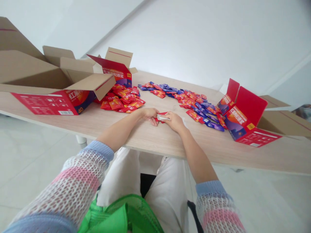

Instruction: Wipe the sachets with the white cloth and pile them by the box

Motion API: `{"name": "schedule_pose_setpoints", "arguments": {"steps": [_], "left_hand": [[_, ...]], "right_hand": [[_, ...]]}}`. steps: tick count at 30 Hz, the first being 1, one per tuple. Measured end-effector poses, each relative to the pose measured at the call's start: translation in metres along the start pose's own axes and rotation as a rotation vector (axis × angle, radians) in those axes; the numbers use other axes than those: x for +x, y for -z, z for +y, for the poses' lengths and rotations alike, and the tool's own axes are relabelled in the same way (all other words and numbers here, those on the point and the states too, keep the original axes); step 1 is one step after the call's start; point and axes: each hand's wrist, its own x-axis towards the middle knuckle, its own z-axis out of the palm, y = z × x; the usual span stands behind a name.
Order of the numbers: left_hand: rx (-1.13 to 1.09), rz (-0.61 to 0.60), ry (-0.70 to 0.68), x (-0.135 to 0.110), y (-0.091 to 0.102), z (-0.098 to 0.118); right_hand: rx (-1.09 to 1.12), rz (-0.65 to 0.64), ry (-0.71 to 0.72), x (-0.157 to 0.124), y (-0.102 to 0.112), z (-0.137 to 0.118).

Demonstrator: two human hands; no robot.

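Note:
Close together above the table, my left hand (151,116) and my right hand (174,121) meet at a small red sachet (158,120). The left fingers close on its left end. In my right hand, a folded white cloth or tissue (163,116) is pinched and pressed against the sachet, hiding much of it. Just beyond my left hand lies a heap of red sachets (122,99). A curved row of red and purple sachets (194,103) stretches behind and to the right of my right hand.
A large open red carton (46,103) stands at the left, flaps spread. Another open carton (119,76) is behind the red heap, and a third carton (243,119) stands at the right end of the row. The table (155,139) backs onto a white wall.

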Motion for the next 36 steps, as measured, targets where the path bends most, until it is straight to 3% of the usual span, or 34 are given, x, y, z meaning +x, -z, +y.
{"name": "schedule_pose_setpoints", "arguments": {"steps": [7, 11, 22, 31, 36], "left_hand": [[-0.008, -0.011, 0.009, -0.002, 0.001, 0.001], [-0.013, -0.003, -0.014, -0.005, 0.001, 0.001], [-0.046, -0.029, -0.013, -0.006, 0.002, 0.000], [0.027, -0.016, -0.010, -0.005, -0.001, 0.001], [0.065, -0.009, -0.020, -0.008, -0.006, 0.006]], "right_hand": [[-0.203, 0.013, -0.435, -0.005, 0.010, 0.032], [-0.201, -0.024, -0.524, -0.010, 0.011, 0.037], [-0.266, -0.038, -0.385, -0.012, 0.014, 0.010], [-0.115, -0.052, 0.037, -0.012, 0.009, -0.027], [-0.122, -0.036, -0.052, -0.007, 0.007, -0.020]]}}
